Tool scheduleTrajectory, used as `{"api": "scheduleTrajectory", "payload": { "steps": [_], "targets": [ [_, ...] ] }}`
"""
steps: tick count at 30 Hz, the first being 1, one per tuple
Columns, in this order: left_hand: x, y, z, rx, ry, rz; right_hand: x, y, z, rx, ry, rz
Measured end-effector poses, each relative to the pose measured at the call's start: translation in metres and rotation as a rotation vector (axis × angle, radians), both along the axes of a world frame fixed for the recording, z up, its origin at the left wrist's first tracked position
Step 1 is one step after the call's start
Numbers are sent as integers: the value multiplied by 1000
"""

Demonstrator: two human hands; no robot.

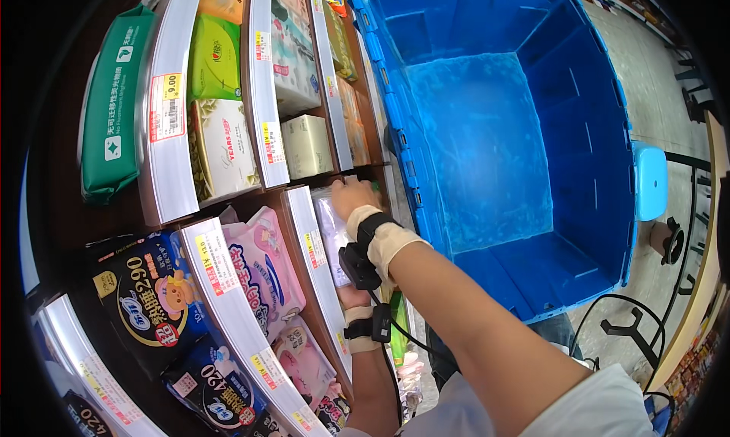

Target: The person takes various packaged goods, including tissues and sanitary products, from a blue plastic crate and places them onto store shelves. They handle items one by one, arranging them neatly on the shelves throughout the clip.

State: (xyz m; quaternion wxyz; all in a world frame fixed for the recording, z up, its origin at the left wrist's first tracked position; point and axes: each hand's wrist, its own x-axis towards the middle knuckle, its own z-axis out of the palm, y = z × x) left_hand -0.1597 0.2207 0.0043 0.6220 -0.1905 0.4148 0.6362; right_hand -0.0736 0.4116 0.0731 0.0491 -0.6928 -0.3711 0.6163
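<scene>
My right hand (355, 199) reaches into a lower shelf, at the far end of a pale purple plastic-wrapped package (329, 223). Its fingertips curl down beside the shelf divider, and their grip is hidden. Below it, my left hand (355, 296) is at the near end of the same package, mostly covered by a black device (359, 267) strapped to my right wrist. Whether either hand grips the package cannot be seen. Another black device (381, 323) sits on my left wrist, over a beige band.
A large blue plastic crate (485, 152) stands open right of the shelves. Tissue packs (215, 57), a green wipes pack (117, 106) and sanitary pad packs (151, 300) fill the shelves behind price-tag rails (171, 112). A light blue stool (650, 180) and black cable (621, 296) lie beyond.
</scene>
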Motion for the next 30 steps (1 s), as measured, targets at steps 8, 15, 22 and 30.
{"api": "scheduleTrajectory", "payload": {
  "steps": [8,15,22,30],
  "targets": [
    [27,2,13,14,108,-40,-15,-41,-30,438,-32,-320],
    [34,-1,19,16,163,-53,-15,-47,-47,461,-3,-488],
    [34,-3,10,69,150,-148,-12,-36,-76,127,7,-657],
    [38,1,16,-60,220,-98,-12,-39,-84,88,-43,-730]
  ]
}}
